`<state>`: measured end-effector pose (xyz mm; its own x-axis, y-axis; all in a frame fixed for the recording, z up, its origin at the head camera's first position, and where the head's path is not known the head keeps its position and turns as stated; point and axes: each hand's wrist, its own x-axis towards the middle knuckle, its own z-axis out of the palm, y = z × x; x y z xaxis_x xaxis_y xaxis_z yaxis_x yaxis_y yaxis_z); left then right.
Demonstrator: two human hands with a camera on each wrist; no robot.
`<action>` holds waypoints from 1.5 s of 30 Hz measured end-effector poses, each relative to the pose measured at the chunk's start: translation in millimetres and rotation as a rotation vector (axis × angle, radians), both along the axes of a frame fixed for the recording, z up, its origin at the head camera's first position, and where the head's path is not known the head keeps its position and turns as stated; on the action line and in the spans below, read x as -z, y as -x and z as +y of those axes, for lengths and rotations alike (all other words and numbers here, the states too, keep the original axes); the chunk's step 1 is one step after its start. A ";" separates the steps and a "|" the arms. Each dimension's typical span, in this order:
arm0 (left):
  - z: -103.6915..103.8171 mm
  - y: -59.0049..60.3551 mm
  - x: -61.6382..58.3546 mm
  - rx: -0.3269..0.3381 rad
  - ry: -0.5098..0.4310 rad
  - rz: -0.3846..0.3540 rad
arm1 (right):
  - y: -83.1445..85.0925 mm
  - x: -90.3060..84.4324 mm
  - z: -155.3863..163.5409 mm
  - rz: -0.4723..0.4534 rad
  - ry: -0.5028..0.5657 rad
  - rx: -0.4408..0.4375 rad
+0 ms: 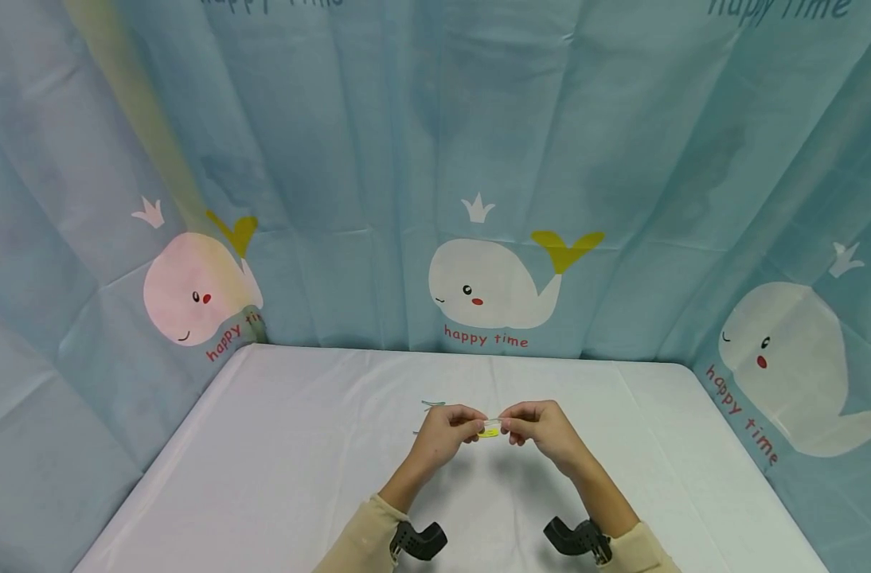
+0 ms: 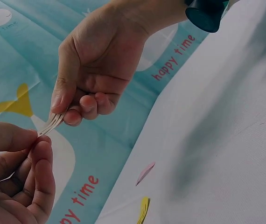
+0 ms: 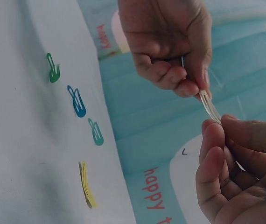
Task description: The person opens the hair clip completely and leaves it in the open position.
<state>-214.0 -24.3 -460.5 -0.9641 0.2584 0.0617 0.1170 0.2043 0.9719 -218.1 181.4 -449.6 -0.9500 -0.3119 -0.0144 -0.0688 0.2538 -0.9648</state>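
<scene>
Both hands pinch a cream-white snap hair clip [image 2: 52, 124] between them, one at each end, raised above the table. My left hand [image 1: 441, 434] grips one end between thumb and fingertips. At the other end, the thumb and fingertips of my right hand [image 1: 545, 430] hold on. The clip looks slim and slightly curved, with slots along it; its ends are hidden under the fingers. A yellow hair clip [image 3: 86, 185] lies on the table beyond the hands. Beside it in the right wrist view lie a teal clip [image 3: 95, 132], a blue clip [image 3: 78, 102] and a green clip [image 3: 53, 70].
A pink clip [image 2: 145, 173] lies on the white table [image 1: 263, 461] in the left wrist view. Blue curtains [image 1: 349, 199] printed with whales surround the table's back and sides. Each wrist carries a black camera mount [image 1: 419, 541].
</scene>
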 end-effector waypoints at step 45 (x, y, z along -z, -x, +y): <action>-1.3 -4.9 -5.0 0.025 -0.102 -0.033 | -6.1 3.6 -2.1 -0.059 0.255 -0.039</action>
<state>-209.1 -25.7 -455.5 -0.9594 0.2762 0.0570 0.0882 0.1018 0.9909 -212.0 179.3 -453.2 -0.9369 -0.3493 0.0148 -0.0158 0.0001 -0.9999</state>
